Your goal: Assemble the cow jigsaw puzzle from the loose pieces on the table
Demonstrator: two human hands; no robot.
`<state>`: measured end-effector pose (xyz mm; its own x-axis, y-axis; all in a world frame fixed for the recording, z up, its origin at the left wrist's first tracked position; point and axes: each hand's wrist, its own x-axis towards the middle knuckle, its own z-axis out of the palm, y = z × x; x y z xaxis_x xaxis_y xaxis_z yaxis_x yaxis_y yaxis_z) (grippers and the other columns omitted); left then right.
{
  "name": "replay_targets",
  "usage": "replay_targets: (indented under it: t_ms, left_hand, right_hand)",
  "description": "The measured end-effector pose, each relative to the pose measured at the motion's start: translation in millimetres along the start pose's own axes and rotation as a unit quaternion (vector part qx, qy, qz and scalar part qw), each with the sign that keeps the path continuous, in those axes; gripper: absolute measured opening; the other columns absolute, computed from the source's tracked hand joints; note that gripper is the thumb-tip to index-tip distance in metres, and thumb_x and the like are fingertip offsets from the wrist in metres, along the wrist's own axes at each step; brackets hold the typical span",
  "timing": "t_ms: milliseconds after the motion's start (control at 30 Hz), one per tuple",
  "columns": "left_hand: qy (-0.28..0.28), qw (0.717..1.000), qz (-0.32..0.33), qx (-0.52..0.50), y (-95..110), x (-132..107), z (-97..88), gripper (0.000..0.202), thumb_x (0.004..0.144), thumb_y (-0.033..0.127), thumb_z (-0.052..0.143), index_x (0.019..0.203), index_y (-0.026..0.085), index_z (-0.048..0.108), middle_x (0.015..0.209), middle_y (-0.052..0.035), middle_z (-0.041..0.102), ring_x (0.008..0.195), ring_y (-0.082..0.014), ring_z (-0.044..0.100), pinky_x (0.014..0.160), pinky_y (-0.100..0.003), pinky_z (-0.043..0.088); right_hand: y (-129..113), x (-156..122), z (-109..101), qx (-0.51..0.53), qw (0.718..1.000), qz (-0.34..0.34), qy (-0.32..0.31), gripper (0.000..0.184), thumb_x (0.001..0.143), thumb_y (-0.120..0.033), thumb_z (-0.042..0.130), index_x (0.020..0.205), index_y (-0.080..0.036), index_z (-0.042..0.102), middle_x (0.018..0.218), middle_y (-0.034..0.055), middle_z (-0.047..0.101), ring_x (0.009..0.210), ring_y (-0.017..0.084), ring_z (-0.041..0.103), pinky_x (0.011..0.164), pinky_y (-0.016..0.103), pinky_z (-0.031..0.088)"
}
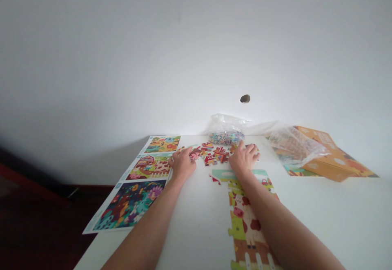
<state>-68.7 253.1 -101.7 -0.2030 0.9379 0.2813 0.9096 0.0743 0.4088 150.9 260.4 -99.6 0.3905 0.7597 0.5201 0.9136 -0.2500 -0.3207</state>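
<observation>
Loose jigsaw pieces [210,159] in red, brown and yellow lie in a pile at the far side of the white table. At the left end of the pile rests my left hand [183,163], its fingers apart and slightly bent over the pieces. My right hand [244,158] lies over the right end with fingers spread; what is under its fingertips is hidden. Beneath my right forearm is a partly joined puzzle [239,221] showing a cow and a fence. A small red-and-white piece [216,179] sits by the puzzle's upper left edge.
A printed picture sheet [122,176] with three scenes lies on the left, reaching the table's edge. Against the wall stands a clear bag [226,136] of small pieces. An orange puzzle box [333,159] is on the right, partly covered by an opened plastic bag [297,145].
</observation>
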Motion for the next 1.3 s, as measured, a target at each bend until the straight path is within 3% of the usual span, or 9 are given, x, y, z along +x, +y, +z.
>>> replay_targets:
  t_ms: [300, 533, 667, 733, 800, 900, 1000, 1133, 1300]
  left_hand:
    - [-0.001, 1.0, 0.0, 0.011, 0, -1, 0.3, 0.052, 0.078, 0.018, 0.058, 0.128, 0.03, 0.061, 0.135, -0.0047, 0.063, 0.125, -0.0365, 0.046, 0.103, -0.063, 0.033]
    - [0.012, 1.0, 0.001, 0.005, 1, -1, 0.9, 0.048, 0.078, 0.019, 0.061, 0.125, 0.03, 0.064, 0.135, -0.0069, 0.062, 0.125, -0.0371, 0.047, 0.102, -0.061, 0.035]
    - [0.054, 0.997, 0.039, -0.038, -2, 1, 2.7, 0.04, 0.081, 0.021, 0.061, 0.119, 0.027, 0.068, 0.124, -0.0069, 0.068, 0.12, -0.0321, 0.053, 0.105, -0.052, 0.038]
    - [0.074, 0.989, 0.091, -0.095, -2, 3, 2.9, 0.034, 0.083, 0.021, 0.059, 0.116, 0.023, 0.069, 0.114, -0.0065, 0.072, 0.113, -0.0269, 0.059, 0.106, -0.046, 0.039]
    - [0.078, 0.973, 0.133, -0.17, 0, 3, 3.2, 0.029, 0.086, 0.024, 0.058, 0.112, 0.021, 0.07, 0.106, -0.0058, 0.073, 0.102, -0.0227, 0.063, 0.102, -0.04, 0.044]
    - [0.022, 0.946, 0.129, -0.296, 6, 0, 5.1, 0.033, 0.09, 0.036, 0.057, 0.115, 0.019, 0.069, 0.097, -0.0063, 0.074, 0.086, -0.02, 0.066, 0.084, -0.034, 0.052]
    - [-0.06, 0.903, 0.105, -0.411, 15, -3, 8.5, 0.047, 0.088, 0.044, 0.061, 0.126, 0.016, 0.064, 0.105, -0.0094, 0.074, 0.09, -0.0218, 0.069, 0.078, -0.032, 0.055]
    - [-0.121, 0.847, 0.081, -0.511, 21, -4, 10.3, 0.052, 0.081, 0.04, 0.069, 0.126, 0.014, 0.063, 0.111, -0.012, 0.073, 0.096, -0.0242, 0.071, 0.085, -0.035, 0.056]
    - [-0.06, 0.852, 0.027, -0.519, 17, -1, 6.9, 0.044, 0.08, 0.04, 0.071, 0.115, 0.014, 0.067, 0.093, -0.0088, 0.076, 0.085, -0.0215, 0.071, 0.076, -0.031, 0.057]
  right_hand:
    - [10, 10, 2, -0.044, 0.995, 0.036, -0.08, 0.03, 0.083, -0.015, 0.05, 0.111, -0.009, 0.06, 0.117, 0.0265, 0.059, 0.111, 0.038, 0.053, 0.097, 0.059, 0.029]
    - [16, 22, -2, 0.011, 0.989, 0.091, -0.119, 0.047, 0.084, -0.029, 0.056, 0.127, -0.011, 0.051, 0.116, 0.0227, 0.06, 0.115, 0.037, 0.053, 0.097, 0.053, 0.032]
    - [17, 25, 0, 0.049, 0.988, 0.108, -0.097, 0.064, 0.078, -0.039, 0.064, 0.133, -0.011, 0.046, 0.118, 0.0228, 0.059, 0.115, 0.038, 0.052, 0.099, 0.051, 0.034]
    - [15, 25, 1, 0.093, 0.99, 0.077, -0.068, 0.063, 0.077, -0.036, 0.063, 0.134, -0.012, 0.046, 0.117, 0.0206, 0.06, 0.114, 0.037, 0.053, 0.1, 0.051, 0.034]
    - [13, 24, 0, 0.179, 0.983, -0.014, -0.043, 0.063, 0.077, -0.031, 0.061, 0.135, -0.013, 0.044, 0.117, 0.0174, 0.06, 0.113, 0.034, 0.054, 0.101, 0.049, 0.036]
    - [4, 17, -5, 0.315, 0.92, -0.226, -0.052, 0.064, 0.079, -0.03, 0.06, 0.138, -0.015, 0.041, 0.121, 0.0143, 0.06, 0.114, 0.029, 0.054, 0.102, 0.044, 0.039]
    - [-6, 7, -13, 0.36, 0.857, -0.354, -0.104, 0.066, 0.081, -0.029, 0.062, 0.142, -0.019, 0.038, 0.124, 0.0117, 0.059, 0.114, 0.028, 0.053, 0.102, 0.043, 0.041]
    - [-11, 1, -18, 0.368, 0.83, -0.395, -0.141, 0.072, 0.084, -0.032, 0.062, 0.148, -0.021, 0.032, 0.128, 0.0111, 0.058, 0.116, 0.027, 0.052, 0.101, 0.043, 0.042]
    - [-6, 5, -14, 0.313, 0.872, -0.361, -0.11, 0.068, 0.085, -0.042, 0.066, 0.145, -0.021, 0.041, 0.13, 0.012, 0.057, 0.116, 0.03, 0.051, 0.1, 0.044, 0.04]
